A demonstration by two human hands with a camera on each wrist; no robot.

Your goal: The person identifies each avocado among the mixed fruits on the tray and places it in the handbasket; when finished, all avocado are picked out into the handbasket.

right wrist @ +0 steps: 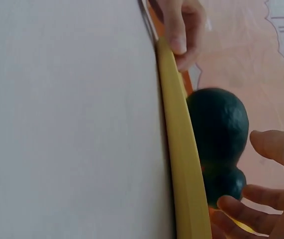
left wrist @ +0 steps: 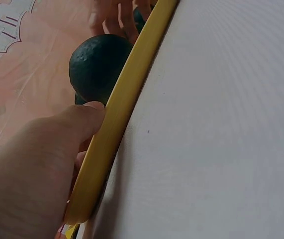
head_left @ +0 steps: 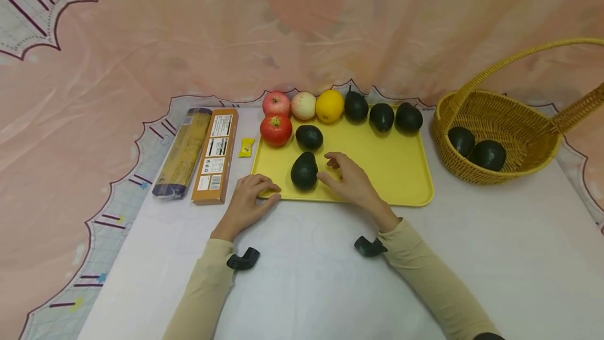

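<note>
My left hand (head_left: pixel 246 202) rests at the front left corner of the yellow tray (head_left: pixel 377 172), fingers loosely bent and thumb at the rim. In the left wrist view its thumb (left wrist: pixel 89 117) lies against the top of the tray wall. A dark green avocado (head_left: pixel 304 171) sits on the tray between both hands. Just right of it is my right hand (head_left: pixel 351 180), thumb and fingers apart with nothing between them. The right wrist view shows that avocado (right wrist: pixel 219 122) close by the thumb tip. Behind it lies a second avocado (head_left: pixel 309 137).
Along the tray's back and left are a pink apple (head_left: pixel 276 104), a pale apple (head_left: pixel 303 105), an orange (head_left: pixel 330 106), a tomato (head_left: pixel 276 130) and several avocados (head_left: pixel 381 117). A wicker basket (head_left: pixel 533 164) at right holds two avocados (head_left: pixel 488 155). Left are a candy (head_left: pixel 246 147), box (head_left: pixel 215 156) and wrapped packet (head_left: pixel 183 153).
</note>
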